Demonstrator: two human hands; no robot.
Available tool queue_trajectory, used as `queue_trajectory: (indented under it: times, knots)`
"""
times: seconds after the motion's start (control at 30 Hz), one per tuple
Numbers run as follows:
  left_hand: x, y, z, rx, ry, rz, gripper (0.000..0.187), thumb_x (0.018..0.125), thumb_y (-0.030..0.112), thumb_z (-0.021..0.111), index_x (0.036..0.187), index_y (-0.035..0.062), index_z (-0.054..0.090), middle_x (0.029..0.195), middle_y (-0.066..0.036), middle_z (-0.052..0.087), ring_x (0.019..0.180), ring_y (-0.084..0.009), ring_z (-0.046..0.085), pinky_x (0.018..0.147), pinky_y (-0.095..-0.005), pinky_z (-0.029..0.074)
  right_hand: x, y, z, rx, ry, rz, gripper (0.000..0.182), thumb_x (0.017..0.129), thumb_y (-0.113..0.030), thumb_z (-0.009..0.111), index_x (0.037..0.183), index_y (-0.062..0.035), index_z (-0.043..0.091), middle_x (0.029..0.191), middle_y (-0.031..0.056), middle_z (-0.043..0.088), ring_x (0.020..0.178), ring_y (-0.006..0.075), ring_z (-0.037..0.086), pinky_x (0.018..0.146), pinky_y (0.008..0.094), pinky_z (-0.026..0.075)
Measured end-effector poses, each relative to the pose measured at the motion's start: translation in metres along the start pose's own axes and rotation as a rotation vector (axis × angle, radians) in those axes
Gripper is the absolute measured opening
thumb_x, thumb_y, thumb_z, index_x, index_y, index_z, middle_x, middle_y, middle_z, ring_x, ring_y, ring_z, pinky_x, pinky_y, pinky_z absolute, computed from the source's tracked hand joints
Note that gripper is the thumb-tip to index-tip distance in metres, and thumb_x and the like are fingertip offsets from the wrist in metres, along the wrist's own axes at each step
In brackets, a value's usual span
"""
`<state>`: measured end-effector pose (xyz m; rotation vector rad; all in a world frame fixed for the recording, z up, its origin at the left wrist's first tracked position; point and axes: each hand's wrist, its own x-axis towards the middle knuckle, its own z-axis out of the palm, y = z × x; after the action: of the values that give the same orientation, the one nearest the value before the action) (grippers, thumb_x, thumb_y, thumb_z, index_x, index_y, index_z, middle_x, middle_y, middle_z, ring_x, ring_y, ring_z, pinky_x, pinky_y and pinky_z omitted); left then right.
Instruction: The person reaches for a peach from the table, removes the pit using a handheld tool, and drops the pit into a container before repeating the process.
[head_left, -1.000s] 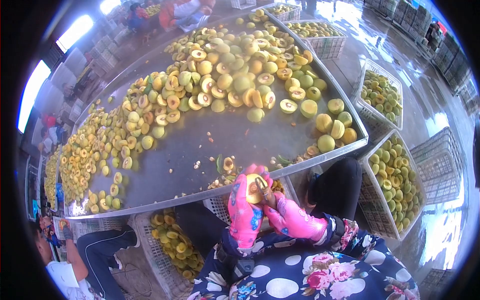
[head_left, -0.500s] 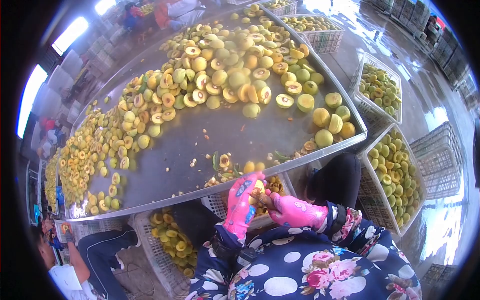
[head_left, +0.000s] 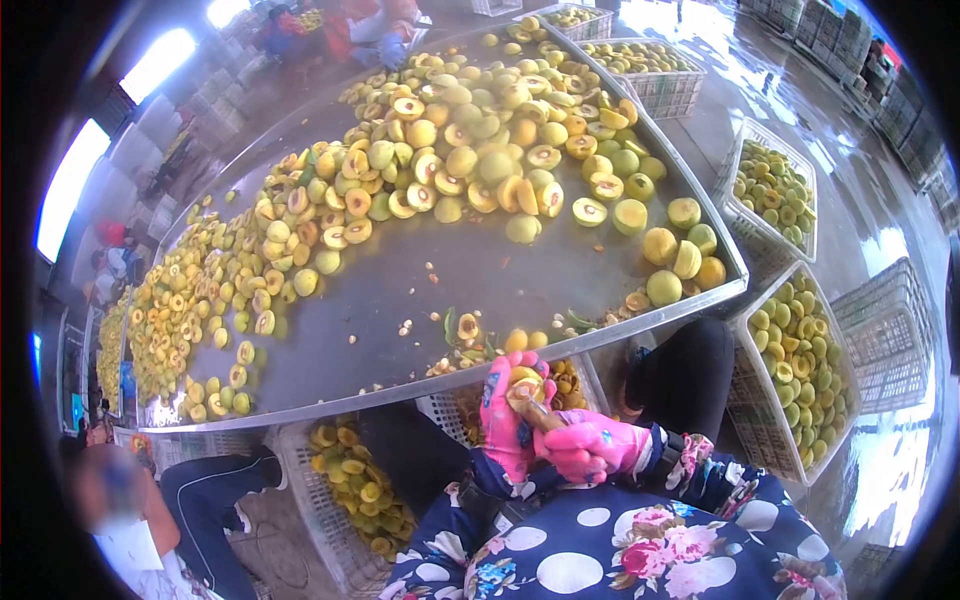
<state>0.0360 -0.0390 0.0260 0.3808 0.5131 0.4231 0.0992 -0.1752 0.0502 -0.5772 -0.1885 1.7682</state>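
My left hand (head_left: 507,415), in a pink patterned glove, is closed round a yellow-green fruit (head_left: 524,382) just off the table's front edge. My right hand (head_left: 595,446), in a matching glove, grips a brown-handled tool (head_left: 542,416) whose end meets the fruit. The tool's tip is hidden at the fruit. Beneath my hands sits a crate with fruit pieces (head_left: 570,387). Beyond them, the metal table (head_left: 400,290) carries a large heap of halved and whole fruit (head_left: 460,150), with small pits and scraps near its front edge.
Crates of fruit stand at the right (head_left: 790,365), farther back (head_left: 775,190) and below the table at the left (head_left: 355,480). An empty-looking crate (head_left: 885,335) is at the far right. A person (head_left: 130,510) sits at the lower left; another works across the table.
The view has shifted slightly. My left hand has turned, showing more of the fruit, and my right hand's tool is now more visible. Across the table, a person's gloved hand has reached the edge.
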Motion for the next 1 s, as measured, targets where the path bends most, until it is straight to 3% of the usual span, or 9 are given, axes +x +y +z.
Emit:
queue_trajectory:
  times: [0.13,0.2,0.27,0.3,0.43,0.6,0.77,0.87,1.0]
  knots:
    - [-0.006,0.030,-0.015,0.003,0.202,0.132,0.023,0.091,0.025,0.054,0.103,0.0051,0.055,0.096,-0.005,0.059,0.090,-0.0191,0.059,0.069,-0.0349,0.054,0.001,-0.011,0.012,-0.089,-0.096,0.050,0.018,0.088,-0.019,0.054,0.098,-0.0042,0.049,0.056,-0.0012,0.046,0.040,0.0070,0.044,0.036,0.0200,0.034]
    - [-0.033,0.082,-0.014,0.924,0.254,0.593,0.021,0.088,0.025,0.059,0.097,0.0067,0.061,0.088,-0.008,0.063,0.078,-0.0228,0.062,0.069,-0.0371,0.053,0.012,-0.008,-0.013,-0.315,0.149,0.047,0.019,0.089,-0.020,0.053,0.098,-0.0045,0.049,0.057,-0.0009,0.047,0.039,0.0073,0.043,0.036,0.0208,0.035]
    - [-0.041,0.142,-0.055,0.764,0.495,0.572,0.022,0.085,0.024,0.062,0.094,0.0040,0.064,0.084,-0.012,0.065,0.073,-0.0249,0.063,0.071,-0.0391,0.052,0.024,0.010,-0.051,-0.977,0.326,0.142,0.026,0.088,-0.025,0.053,0.098,-0.0016,0.048,0.061,0.0050,0.052,0.047,0.0145,0.051,0.041,0.0282,0.040]
    - [-0.050,0.175,-0.093,1.284,0.585,0.534,0.026,0.083,0.024,0.064,0.096,0.0014,0.063,0.085,-0.014,0.066,0.074,-0.0249,0.064,0.072,-0.0382,0.051,0.025,0.016,-0.066,-1.352,0.352,0.180,0.030,0.088,-0.027,0.053,0.099,-0.0003,0.048,0.064,0.0092,0.055,0.053,0.0188,0.056,0.046,0.0324,0.043]
    - [-0.043,0.233,-0.118,1.975,0.742,0.348,0.035,0.081,0.025,0.066,0.100,-0.0041,0.061,0.086,-0.018,0.066,0.079,-0.0252,0.065,0.072,-0.0350,0.049,0.033,0.026,-0.083,-1.466,0.311,0.084,0.036,0.088,-0.031,0.052,0.101,0.0020,0.046,0.076,0.0184,0.060,0.066,0.0307,0.062,0.058,0.0397,0.047]
    - [0.111,0.241,-0.030,1.697,0.348,0.650,0.033,0.084,0.024,0.063,0.104,-0.0022,0.059,0.084,-0.014,0.067,0.078,-0.0193,0.064,0.067,-0.0326,0.048,0.038,0.010,-0.084,-1.309,0.328,0.261,0.038,0.089,-0.033,0.050,0.103,0.0017,0.048,0.076,0.0152,0.061,0.063,0.0221,0.061,0.054,0.0348,0.047]
    - [0.309,0.213,0.012,2.039,0.254,0.868,0.043,0.080,0.028,0.064,0.110,-0.0016,0.055,0.081,-0.020,0.065,0.076,-0.0332,0.063,0.067,-0.0402,0.049,0.037,0.024,-0.117,-1.297,0.420,0.208,0.038,0.086,-0.035,0.050,0.094,0.0019,0.053,0.075,0.0245,0.060,0.072,0.0403,0.060,0.063,0.0468,0.046]
    - [0.340,0.181,0.019,2.319,0.254,0.795,0.037,0.073,0.023,0.066,0.100,-0.0010,0.057,0.082,-0.022,0.063,0.077,-0.0366,0.062,0.064,-0.0431,0.049,0.040,0.027,-0.132,-1.286,0.413,0.175,0.033,0.089,-0.034,0.050,0.099,-0.0019,0.052,0.071,0.0138,0.058,0.060,0.0266,0.058,0.053,0.0370,0.045]
    - [0.374,0.178,-0.063,1.350,0.038,0.331,0.021,0.073,0.007,0.064,0.087,0.0002,0.050,0.079,-0.013,0.060,0.064,-0.0235,0.063,0.053,-0.0348,0.051,0.032,-0.002,-0.103,-1.066,0.438,0.176,0.030,0.090,-0.032,0.050,0.101,-0.0041,0.051,0.070,0.0084,0.056,0.057,0.0206,0.055,0.050,0.0324,0.044]
